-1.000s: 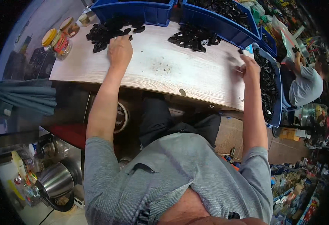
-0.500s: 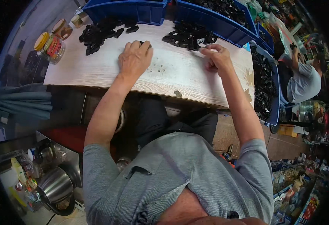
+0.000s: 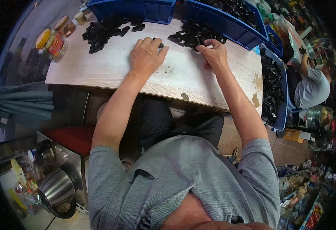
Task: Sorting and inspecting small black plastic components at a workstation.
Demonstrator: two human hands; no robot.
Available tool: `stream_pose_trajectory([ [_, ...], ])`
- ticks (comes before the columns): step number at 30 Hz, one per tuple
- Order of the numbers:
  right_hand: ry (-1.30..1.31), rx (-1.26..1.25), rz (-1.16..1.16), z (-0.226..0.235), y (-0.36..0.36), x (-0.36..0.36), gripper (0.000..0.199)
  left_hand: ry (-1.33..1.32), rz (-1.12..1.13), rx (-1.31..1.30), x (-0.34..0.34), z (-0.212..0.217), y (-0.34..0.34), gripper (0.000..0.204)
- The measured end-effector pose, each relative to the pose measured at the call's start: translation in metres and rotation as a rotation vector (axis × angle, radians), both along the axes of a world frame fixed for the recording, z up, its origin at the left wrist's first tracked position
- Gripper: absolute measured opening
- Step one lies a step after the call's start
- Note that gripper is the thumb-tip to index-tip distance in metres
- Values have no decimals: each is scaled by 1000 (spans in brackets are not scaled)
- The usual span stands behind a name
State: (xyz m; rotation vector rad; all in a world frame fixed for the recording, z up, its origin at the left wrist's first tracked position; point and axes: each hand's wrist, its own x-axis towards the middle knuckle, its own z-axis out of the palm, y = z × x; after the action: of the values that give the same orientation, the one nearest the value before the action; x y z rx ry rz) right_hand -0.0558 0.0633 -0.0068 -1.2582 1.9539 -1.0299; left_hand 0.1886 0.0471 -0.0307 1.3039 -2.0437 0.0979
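Note:
My left hand rests over the white tabletop with its fingers curled round a small black plastic part, which shows between the index finger and thumb. My right hand is at the near edge of the right-hand pile of black plastic parts. Its thumb and index finger are bent toward each other, slightly blurred. What lies between them cannot be told from the dark pile behind. Another pile of black parts lies to the far left of my left hand.
Blue bins line the table's back edge; the right one holds black parts. Another blue bin of black parts stands at the right. A yellow-lidded jar is at the left corner. A person sits far right.
My left hand has shifted right, its thumb now further out and the black part showing beside the index finger. My right hand has moved left, closer in to the right-hand pile.

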Motion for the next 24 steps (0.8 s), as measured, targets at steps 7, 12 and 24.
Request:
stream_pose_trajectory([
  [7,-269,70,94,15,25,-3,31,49,58,27,3,-5,-4,25],
  [12,-293,183,166,19,45,-3,31,87,-28,-31,14,-11,-11,15],
  [24,-233,221,203,13,52,6,30,119,29,162,48,-6,-28,15],
])
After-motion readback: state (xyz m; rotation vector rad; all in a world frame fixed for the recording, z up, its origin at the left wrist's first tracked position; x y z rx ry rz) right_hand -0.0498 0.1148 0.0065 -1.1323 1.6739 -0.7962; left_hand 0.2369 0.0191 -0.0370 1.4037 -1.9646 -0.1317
